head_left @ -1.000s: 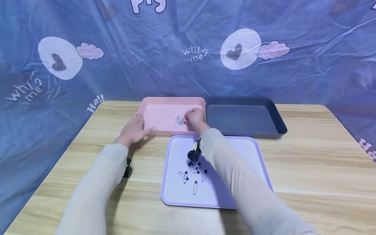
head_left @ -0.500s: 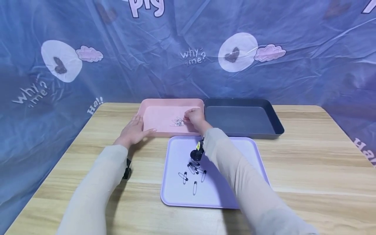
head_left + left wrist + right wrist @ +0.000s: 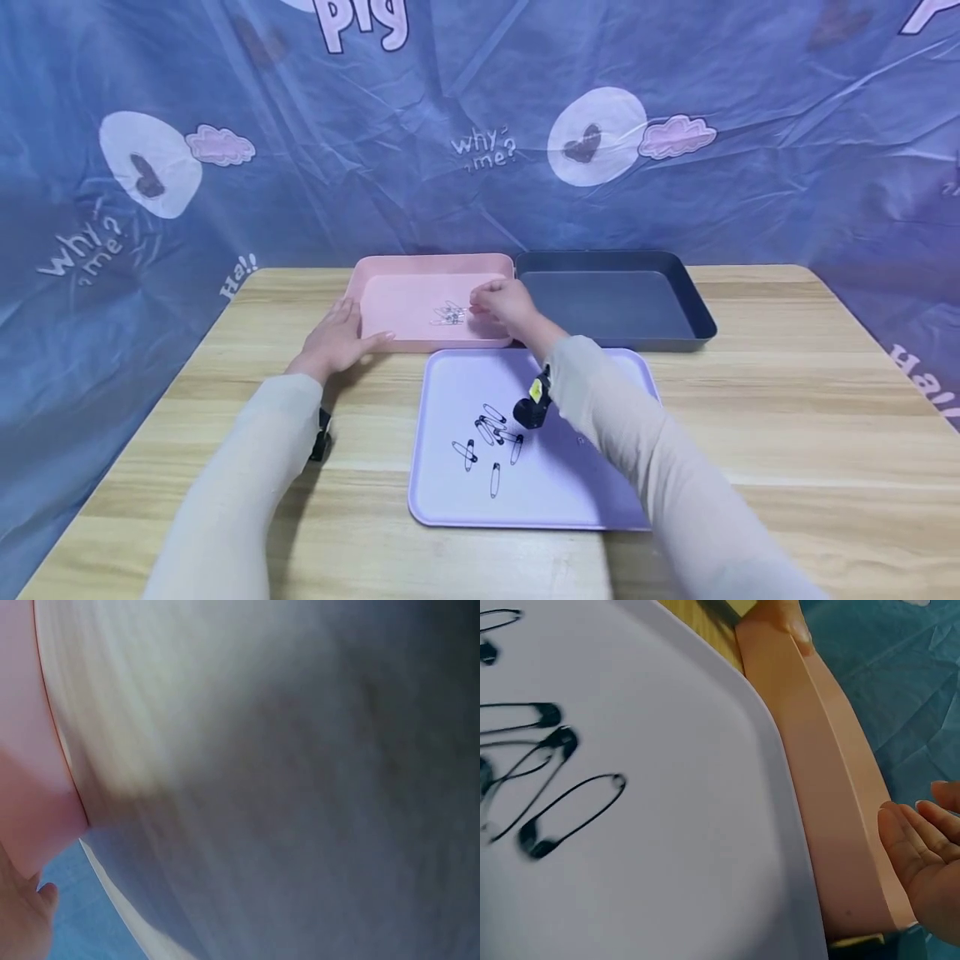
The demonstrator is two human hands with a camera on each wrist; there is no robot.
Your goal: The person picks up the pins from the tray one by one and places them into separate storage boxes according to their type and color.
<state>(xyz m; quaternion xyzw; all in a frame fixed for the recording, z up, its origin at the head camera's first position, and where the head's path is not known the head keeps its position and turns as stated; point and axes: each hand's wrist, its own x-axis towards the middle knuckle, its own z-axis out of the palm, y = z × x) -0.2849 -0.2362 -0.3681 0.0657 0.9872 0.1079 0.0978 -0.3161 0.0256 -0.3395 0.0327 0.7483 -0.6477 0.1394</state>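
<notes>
Nearest to me, on the lavender tray [image 3: 600, 492], the black safety pins [image 3: 491, 437] lie in a loose cluster toward its left half, and none of them has shifted over the last second. Just past them the right forearm has swung a little to the right, so the small black camera strapped under the wrist now hangs beside the pins rather than over them. Beyond the lavender tray's far edge the right hand [image 3: 504, 303] hovers over the pink tray [image 3: 390, 325], a touch higher and further right than it was, beside the little heap of silver safety pins [image 3: 449, 314]. Its fingers look loosely released in the right wrist view [image 3: 919, 862], with nothing plainly between them, though the head view is too small for me to be sure it has let a pin go. To me this reads as a pin just dropped among the silver ones and the hand beginning to draw back. The left hand [image 3: 339, 336] has not moved: it lies flat and relaxed on the table [image 3: 787, 400], fingertips against the pink tray's near left corner, steadying it. Furthest off, the dark tray [image 3: 697, 321] sits touching the pink one's right side.
</notes>
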